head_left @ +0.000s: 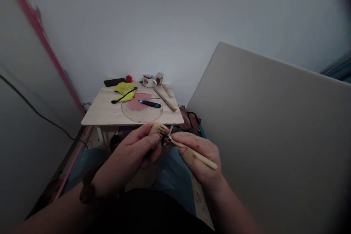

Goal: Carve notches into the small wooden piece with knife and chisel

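My left hand (137, 150) is closed around a small pale wooden piece (157, 128), held over my lap. My right hand (197, 155) grips a carving tool with a long light wooden handle (201, 159); its dark metal tip (166, 137) touches the wooden piece between my two thumbs. Both hands sit close together, just in front of the low table's near edge.
A small wooden table (109, 111) carries a round clear plate with a red stain (142, 111), a blue-handled knife (150, 104), a yellow cloth (124, 89), a black phone (114, 82), a mug (148, 80) and two wooden-handled tools (165, 99). A large grey board (274, 131) leans at right.
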A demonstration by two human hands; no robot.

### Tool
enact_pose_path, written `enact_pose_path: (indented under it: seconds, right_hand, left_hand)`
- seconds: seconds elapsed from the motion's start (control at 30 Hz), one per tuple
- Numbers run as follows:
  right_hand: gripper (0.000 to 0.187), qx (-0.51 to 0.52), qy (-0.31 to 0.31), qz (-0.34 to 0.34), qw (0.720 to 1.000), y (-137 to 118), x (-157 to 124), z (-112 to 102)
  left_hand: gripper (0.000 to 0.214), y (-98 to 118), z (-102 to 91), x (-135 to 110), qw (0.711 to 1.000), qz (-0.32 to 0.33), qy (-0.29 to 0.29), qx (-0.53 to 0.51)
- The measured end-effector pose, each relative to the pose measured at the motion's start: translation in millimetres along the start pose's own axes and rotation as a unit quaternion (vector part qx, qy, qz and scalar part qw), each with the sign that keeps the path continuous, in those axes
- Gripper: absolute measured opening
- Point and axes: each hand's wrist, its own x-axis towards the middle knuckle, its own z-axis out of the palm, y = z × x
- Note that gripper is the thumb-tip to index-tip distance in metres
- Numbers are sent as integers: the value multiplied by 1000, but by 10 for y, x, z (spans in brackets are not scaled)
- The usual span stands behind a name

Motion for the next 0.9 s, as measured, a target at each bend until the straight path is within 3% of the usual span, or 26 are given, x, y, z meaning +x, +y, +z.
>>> enact_pose_path:
  seconds: [0.37,0.73,0.9]
  right_hand:
    - [46,-14,-6,-19,1000,18,-24,-16]
    - [47,-73,-94,-71,990,17,42,-175]
    - [49,-100,-104,-87,986,16,46,-192]
  left_hand:
    - [26,-57,-2,15,1000,-18,7,0]
    - [29,55,-18,30,996,-50,-39,62]
    - [28,7,5,48,996,-45,-21,70]
